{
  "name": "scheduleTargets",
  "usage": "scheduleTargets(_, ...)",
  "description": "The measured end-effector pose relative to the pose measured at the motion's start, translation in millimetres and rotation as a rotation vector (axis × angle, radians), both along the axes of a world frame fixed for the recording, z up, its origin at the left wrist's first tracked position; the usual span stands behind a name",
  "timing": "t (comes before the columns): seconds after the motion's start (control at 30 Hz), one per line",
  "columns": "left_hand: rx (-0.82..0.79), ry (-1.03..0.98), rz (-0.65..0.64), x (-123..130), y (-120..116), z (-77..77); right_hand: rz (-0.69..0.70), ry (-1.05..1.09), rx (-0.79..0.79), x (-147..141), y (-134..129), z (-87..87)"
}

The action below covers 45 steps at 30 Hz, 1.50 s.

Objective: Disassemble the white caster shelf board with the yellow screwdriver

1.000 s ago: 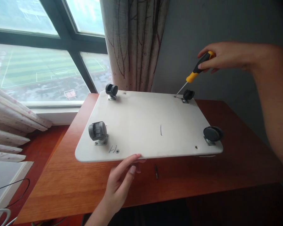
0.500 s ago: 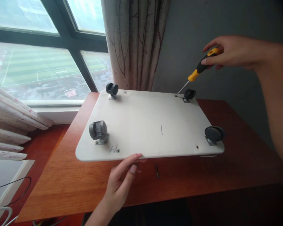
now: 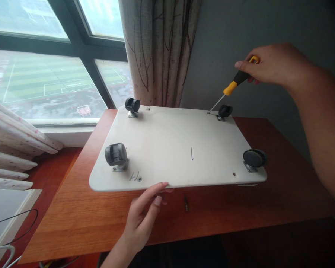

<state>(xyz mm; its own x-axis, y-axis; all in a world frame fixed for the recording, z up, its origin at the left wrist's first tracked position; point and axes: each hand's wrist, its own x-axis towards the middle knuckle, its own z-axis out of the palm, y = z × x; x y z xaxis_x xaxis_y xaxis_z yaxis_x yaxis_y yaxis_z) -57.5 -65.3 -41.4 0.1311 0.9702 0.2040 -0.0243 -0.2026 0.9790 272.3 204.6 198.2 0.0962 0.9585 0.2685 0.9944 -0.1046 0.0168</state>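
A yellow and black screwdriver (image 3: pixel 241 77) slants down from my right hand (image 3: pixel 276 65), which is closed round its handle. Its tip meets a screw hole near the far right edge of a white board (image 3: pixel 167 143), beside a caster. Along the near edge of that board my left hand (image 3: pixel 145 212) grips it, the index finger on top and other fingers partly hidden at the rim. Casters stand wheels-up at the corners: far left (image 3: pixel 132 105), near left (image 3: pixel 116 155), far right (image 3: pixel 225 111) and near right (image 3: pixel 254 158). A screw (image 3: pixel 140 179) shows near the front left.
Beneath the board is a reddish-brown wooden table (image 3: pixel 72 219). A small dark metal piece (image 3: pixel 186 203) lies on it in front of the board. Behind stand a curtain (image 3: pixel 162 52), a grey wall (image 3: pixel 254 26) and a window (image 3: pixel 44 78). Cables (image 3: pixel 30 223) hang at lower left.
My right hand has turned on the screwdriver handle, its thumb and wrist rotating while the tip stays at the same spot. The left hand and board look almost unmoved.
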Motion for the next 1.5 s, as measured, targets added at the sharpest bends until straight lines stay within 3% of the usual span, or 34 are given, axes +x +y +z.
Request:
scheduleTargets(0.33,0.007,-0.003,0.002,0,1,1.2,0.041,-0.002,0.023,-9,-5,0.1)
scheduleTargets(0.53,-0.003,-0.003,0.012,0,0,1.4,0.077,0.249,0.027,-4,-5,-5.6)
scheduleTargets(0.77,-0.013,-0.009,0.021,1,0,3.3,0.019,-0.032,0.086,-9,-8,-1.5)
scheduleTargets(0.97,-0.021,-0.012,0.003,1,0,1.3,0.236,0.523,0.023,3,1,-9.7)
scheduleTargets(1.0,-0.028,-0.013,0.005,1,-1,1.5,0.220,0.513,0.030,4,1,-10.4)
scheduleTargets(1.17,-0.025,-0.018,0.010,1,-1,1.7,0.007,0.026,0.121,3,-2,-8.2)
scheduleTargets(1.33,-0.027,-0.012,0.006,0,-2,0.4,0.284,0.553,-0.017,9,-1,-9.4)
scheduleTargets(1.37,-0.026,-0.011,0.004,0,-2,0.1,0.290,0.566,-0.012,10,-1,-9.7)
scheduleTargets(1.5,-0.020,-0.012,0.005,-1,-1,-1.0,0.060,0.103,0.131,5,-3,-7.9)
